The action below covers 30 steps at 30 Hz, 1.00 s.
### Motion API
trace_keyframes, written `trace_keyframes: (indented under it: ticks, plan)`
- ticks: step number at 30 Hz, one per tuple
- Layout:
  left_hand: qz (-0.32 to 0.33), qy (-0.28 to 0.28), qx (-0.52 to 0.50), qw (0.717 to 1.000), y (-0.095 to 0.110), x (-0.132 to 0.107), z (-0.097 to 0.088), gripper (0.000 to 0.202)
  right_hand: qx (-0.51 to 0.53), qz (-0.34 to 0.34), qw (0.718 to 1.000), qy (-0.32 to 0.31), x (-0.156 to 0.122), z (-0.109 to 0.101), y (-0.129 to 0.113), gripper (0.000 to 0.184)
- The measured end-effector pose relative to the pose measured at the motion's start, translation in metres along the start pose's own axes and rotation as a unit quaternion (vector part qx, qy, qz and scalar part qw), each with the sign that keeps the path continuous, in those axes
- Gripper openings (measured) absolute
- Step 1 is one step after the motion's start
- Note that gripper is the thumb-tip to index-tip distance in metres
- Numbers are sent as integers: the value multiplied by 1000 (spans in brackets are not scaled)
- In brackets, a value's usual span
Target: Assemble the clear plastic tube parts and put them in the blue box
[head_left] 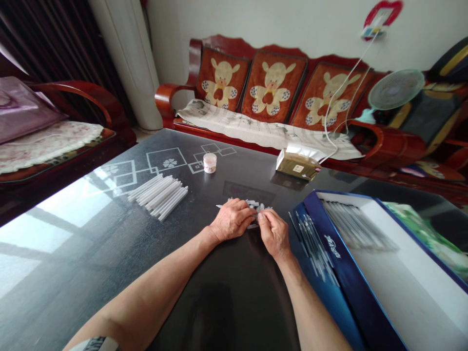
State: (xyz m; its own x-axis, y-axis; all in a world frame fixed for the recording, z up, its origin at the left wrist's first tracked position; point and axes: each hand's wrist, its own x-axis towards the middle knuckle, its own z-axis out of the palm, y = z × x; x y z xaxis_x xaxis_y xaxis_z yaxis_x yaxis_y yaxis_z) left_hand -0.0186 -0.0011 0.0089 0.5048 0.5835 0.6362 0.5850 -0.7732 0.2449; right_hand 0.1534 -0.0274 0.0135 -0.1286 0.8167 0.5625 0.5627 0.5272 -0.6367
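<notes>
Left hand (233, 219) beside right hand (274, 233) at white pieces (252, 204), grip unclear.

Hands (234, 218) close together at small pale pieces (252, 204) | grip unclear | white tubes (160, 196) left | blue box (345, 265) right

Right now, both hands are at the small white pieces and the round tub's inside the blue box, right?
No, the round tub is on the dark table, not inside the blue box; the head view shows it. The left hand and right hand are at the small white pieces.
</notes>
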Motion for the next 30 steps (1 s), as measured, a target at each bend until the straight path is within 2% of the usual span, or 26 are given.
trace_keyframes:
  ticks: [4, 8, 11, 24, 30]
  plan:
    - [-2, -3, -3, 1000, 0, 0, 0, 27, 3, 21, 1000, 4, -1, 1, 3, 27]
    - [-8, 8, 1, 1000, -2, 0, 1, 27, 10, 17, 1000, 18, -2, -2, 2, 12]
    - [-7, 10, 3, 1000, -2, 0, 1, 27, 6, -2, 1000, 16, -1, -4, 0, 9]
    - [-6, -8, 10, 1000, -2, -1, 1, 28, -30, 14, 999, 23, -1, 4, 0, 21]
    - [-1, -7, 6, 1000, 0, 0, -2, 28, -32, 14, 999, 5, 1, 3, -3, 25]
